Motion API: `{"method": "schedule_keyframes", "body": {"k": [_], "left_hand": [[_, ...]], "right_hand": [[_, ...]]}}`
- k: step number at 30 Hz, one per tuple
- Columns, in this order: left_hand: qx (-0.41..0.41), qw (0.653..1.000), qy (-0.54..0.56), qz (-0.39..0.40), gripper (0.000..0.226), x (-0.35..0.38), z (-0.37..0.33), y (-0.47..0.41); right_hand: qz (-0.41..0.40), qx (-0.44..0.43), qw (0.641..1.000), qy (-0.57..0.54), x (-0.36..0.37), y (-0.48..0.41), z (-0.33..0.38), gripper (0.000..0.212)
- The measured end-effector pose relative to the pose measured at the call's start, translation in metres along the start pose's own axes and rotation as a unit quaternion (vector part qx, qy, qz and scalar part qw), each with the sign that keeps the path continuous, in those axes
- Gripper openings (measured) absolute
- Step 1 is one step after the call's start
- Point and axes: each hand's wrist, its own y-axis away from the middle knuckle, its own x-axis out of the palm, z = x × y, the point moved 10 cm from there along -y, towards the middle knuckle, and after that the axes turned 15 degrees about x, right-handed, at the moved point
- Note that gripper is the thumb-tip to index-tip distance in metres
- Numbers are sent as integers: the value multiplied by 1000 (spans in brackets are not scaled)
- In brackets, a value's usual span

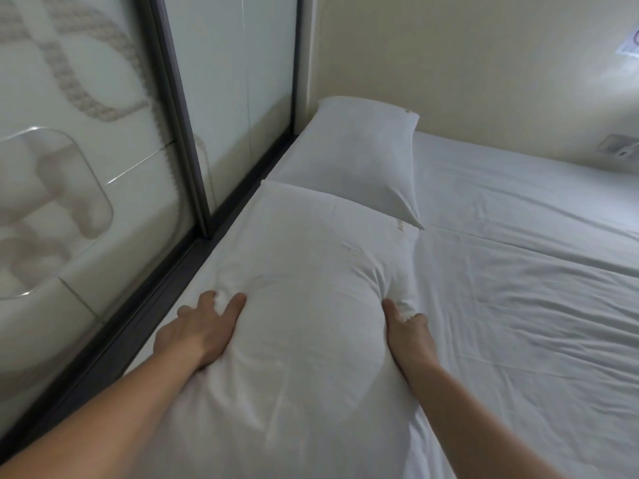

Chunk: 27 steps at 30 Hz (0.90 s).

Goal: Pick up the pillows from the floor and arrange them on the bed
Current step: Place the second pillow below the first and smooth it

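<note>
White pillows (304,271) beside glass panel (86,167)

You are working in dim, flat indoor light with a cool grey-green cast; no lamp shows, and the brightest patch sits on the cream wall (484,63) at upper right. Shadows are soft: a faint one falls under the far pillow (349,150), and grey folds shade the bed sheet (518,271). Thin glare streaks cross the frosted glass panel (86,150) on your left. Your wide lens bends its dark frame (179,108) and stretches your forearms at the bottom edge. Everything looks slightly soft; the wall notice (627,46) is blurred beyond reading, and the white near pillow (311,271) loses detail.
</note>
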Motion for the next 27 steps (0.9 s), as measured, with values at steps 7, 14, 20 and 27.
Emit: {"method": "schedule_keyframes", "body": {"k": [7,14,20,27], "left_hand": [[-15,999,3,31,100,-4,8,-1],[239,965,-69,-84,65,-19,-140,-35],[160,981,-107,18,65,52,-47,-9],[211,976,-52,-23,71,21,-72,10]], "right_hand": [[0,46,997,58,-4,4,-8,86],[-50,-392,897,198,47,94,125,63],[-8,-126,947,296,29,6,43,64],[1,-365,887,283,67,84,65,71]]}}
